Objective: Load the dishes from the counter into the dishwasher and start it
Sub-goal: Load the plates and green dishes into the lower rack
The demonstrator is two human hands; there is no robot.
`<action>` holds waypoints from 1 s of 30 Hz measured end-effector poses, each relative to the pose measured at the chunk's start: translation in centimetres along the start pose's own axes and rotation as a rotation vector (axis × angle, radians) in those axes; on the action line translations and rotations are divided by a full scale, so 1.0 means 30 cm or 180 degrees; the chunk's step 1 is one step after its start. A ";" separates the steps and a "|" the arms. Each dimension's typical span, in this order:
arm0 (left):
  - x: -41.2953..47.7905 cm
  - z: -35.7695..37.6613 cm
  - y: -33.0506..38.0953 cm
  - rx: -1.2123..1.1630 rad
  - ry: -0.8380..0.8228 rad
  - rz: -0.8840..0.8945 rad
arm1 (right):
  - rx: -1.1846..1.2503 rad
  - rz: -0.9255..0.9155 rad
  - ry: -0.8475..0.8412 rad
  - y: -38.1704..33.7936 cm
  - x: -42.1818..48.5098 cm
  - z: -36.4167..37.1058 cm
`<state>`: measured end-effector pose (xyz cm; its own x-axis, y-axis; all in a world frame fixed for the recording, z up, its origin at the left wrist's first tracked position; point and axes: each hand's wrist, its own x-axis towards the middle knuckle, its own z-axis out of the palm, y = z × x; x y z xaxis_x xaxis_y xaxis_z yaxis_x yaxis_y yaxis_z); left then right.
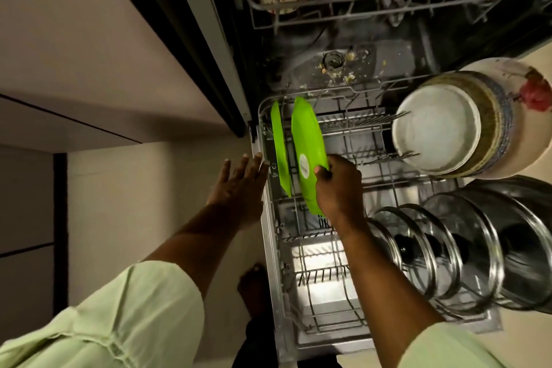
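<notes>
The right hand (337, 185) is curled round the near rim of a bright green plastic plate (307, 143), thumb against its face. It holds the plate upright on edge, apparently so it slots between the tines of the pulled-out grey wire lower rack (265, 218). Just left of that hand a second thin green plate (279, 143) stands on edge in the rack, parallel to the first, so the two probably share one row. The left hand (239, 182) holds nothing, its fingers straight and spread at the rack's outer rim, likely steadying it. To the right of the gripping hand, stacked pale ceramic bowls (436, 128) and steel-rimmed glass lids (442, 248) stand on edge, filling that side
</notes>
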<state>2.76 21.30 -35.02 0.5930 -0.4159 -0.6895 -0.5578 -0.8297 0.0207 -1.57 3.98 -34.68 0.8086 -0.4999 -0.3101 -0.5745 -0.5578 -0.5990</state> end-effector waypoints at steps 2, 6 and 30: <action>0.023 0.007 -0.004 -0.0028 -0.0072 -0.0025 | 0.0022 0.0036 -0.0106 -0.009 0.023 0.020; 0.069 0.015 -0.006 -0.0042 -0.0236 -0.0045 | -0.0068 0.0005 -0.0305 -0.040 0.062 0.057; 0.143 -0.013 0.007 0.0037 -0.0579 0.0092 | 0.0115 -0.0024 -0.1102 -0.012 0.178 0.151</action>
<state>5.43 19.19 -37.69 0.4624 -0.3646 -0.8082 -0.5805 -0.8135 0.0348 3.52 4.51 -39.45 0.8113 -0.2380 -0.5339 -0.5685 -0.5338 -0.6260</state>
